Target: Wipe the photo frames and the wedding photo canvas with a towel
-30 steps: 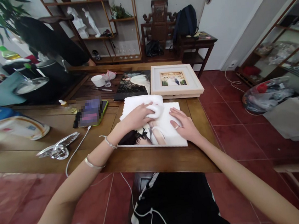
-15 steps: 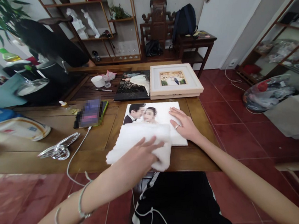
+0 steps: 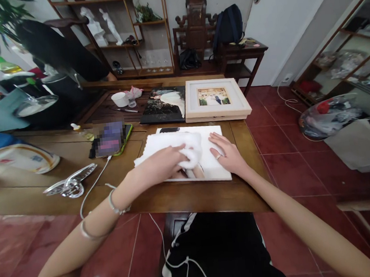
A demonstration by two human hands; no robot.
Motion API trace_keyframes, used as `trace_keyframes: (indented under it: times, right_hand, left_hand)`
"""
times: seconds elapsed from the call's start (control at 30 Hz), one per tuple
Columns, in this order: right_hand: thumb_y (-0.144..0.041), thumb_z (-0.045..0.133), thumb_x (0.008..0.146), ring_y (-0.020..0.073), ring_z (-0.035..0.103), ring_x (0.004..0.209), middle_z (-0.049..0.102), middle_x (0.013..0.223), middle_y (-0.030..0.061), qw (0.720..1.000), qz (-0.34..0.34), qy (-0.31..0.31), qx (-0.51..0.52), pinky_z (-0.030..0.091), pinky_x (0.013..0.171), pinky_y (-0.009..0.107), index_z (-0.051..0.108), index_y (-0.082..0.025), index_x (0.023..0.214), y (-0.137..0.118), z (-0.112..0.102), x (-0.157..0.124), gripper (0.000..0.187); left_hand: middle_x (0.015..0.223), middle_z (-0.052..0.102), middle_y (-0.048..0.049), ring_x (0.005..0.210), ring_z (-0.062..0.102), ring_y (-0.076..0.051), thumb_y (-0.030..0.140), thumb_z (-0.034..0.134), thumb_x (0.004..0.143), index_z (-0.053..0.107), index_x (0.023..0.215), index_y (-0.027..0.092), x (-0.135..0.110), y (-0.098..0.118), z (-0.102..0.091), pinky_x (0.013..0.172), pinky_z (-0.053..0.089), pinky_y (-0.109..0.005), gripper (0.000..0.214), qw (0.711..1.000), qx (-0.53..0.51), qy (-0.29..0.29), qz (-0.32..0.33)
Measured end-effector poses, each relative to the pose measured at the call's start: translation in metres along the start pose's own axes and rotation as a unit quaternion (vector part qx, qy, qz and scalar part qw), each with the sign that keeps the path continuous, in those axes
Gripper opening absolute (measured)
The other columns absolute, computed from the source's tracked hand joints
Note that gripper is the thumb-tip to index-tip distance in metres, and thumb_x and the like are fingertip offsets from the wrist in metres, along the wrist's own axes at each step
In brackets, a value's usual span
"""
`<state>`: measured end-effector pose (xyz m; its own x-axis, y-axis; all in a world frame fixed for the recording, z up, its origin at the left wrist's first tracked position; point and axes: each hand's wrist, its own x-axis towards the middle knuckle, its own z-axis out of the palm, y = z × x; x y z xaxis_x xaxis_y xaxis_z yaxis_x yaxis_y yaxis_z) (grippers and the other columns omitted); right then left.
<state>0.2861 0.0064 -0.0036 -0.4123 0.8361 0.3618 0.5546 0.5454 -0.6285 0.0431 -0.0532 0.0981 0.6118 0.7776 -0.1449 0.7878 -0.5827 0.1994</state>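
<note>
A white photo panel (image 3: 215,168) lies flat on the wooden table in front of me. A white cloth (image 3: 172,140) covers most of its picture, and a strip of the print shows below the cloth. My left hand (image 3: 166,162) presses the cloth down on the panel, with the fabric bunched around its fingertips. On the panel's right side my right hand (image 3: 226,152), wearing a ring, rests with fingers outstretched and holds nothing.
Behind the panel lie a dark photo print (image 3: 163,105) and a pale wooden box frame (image 3: 218,114). To the left are a phone (image 3: 110,138) on a white cable, a silver clip (image 3: 70,182) and a blue-white pack (image 3: 14,152). A person's dark sleeve (image 3: 63,45) is at upper left.
My left hand has pushed the cloth away from me, up over the pictured figures. The panel's lower part is uncovered now. My right hand stays in place.
</note>
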Motion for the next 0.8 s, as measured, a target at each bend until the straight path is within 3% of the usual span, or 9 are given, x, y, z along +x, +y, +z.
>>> trace_keyframes:
  times: [0.1,0.2,0.37,0.47,0.63,0.8]
  right_hand:
    - [-0.033,0.052,0.092,0.0253,0.045,0.14,0.056,0.143,0.0138,1.0,-0.006,0.002,0.004,0.037,0.117,0.049,0.064,-0.017,0.128,0.001,0.0,0.0,0.041]
    - [-0.034,0.052,0.092,0.0254,0.046,0.139,0.057,0.142,0.0142,1.0,-0.007,0.005,0.008,0.037,0.117,0.049,0.065,-0.017,0.127,0.001,0.0,0.0,0.041]
    - [-0.033,0.054,0.092,0.0255,0.046,0.139,0.057,0.143,0.0116,1.0,-0.003,0.004,0.012,0.036,0.117,0.051,0.064,-0.021,0.128,0.0,-0.001,0.0,0.04]
    - [-0.033,0.054,0.091,0.0256,0.045,0.139,0.057,0.143,0.0104,1.0,0.001,0.003,0.013,0.036,0.117,0.051,0.064,-0.022,0.129,0.0,-0.001,0.0,0.04]
    - [-0.031,0.052,0.091,0.0262,0.044,0.14,0.056,0.144,0.012,1.0,0.01,-0.005,0.01,0.035,0.118,0.05,0.064,-0.019,0.128,-0.002,-0.001,0.0,0.041]
    - [-0.032,0.052,0.092,0.0259,0.045,0.14,0.057,0.143,0.0132,1.0,0.001,-0.001,0.006,0.035,0.118,0.05,0.065,-0.017,0.128,-0.001,0.0,0.001,0.041]
  left_hand:
    - [0.13,0.065,-0.0157,0.135,0.05,-0.028,0.01,0.052,0.093,0.072,0.101,0.015,0.022,-0.024,0.003,0.106,0.046,-0.04,0.022,1.0,0.014,0.021,-0.006]
    - [0.14,0.058,-0.0165,0.143,0.039,-0.029,0.01,0.05,0.093,0.072,0.099,0.013,0.04,-0.044,0.012,0.113,0.037,-0.047,0.023,0.997,0.037,0.06,0.007]
    - [0.151,0.046,-0.015,0.148,0.027,-0.028,0.007,0.047,0.091,0.071,0.105,0.013,0.042,-0.052,0.026,0.117,0.027,-0.056,0.029,0.995,0.037,0.092,0.015]
    - [0.153,0.043,-0.0123,0.148,0.027,-0.029,0.002,0.046,0.088,0.071,0.106,0.014,0.029,-0.037,0.028,0.118,0.026,-0.057,0.033,0.996,0.028,0.084,0.009]
    - [0.152,0.045,-0.0096,0.147,0.031,-0.029,0.0,0.051,0.086,0.073,0.105,0.018,-0.01,0.005,0.029,0.118,0.029,-0.055,0.033,0.999,-0.001,0.041,0.019]
    - [0.151,0.048,-0.0024,0.145,0.036,-0.022,0.005,0.061,0.086,0.075,0.088,0.023,-0.056,0.041,0.03,0.122,0.027,-0.042,0.023,0.996,-0.039,0.025,0.072]
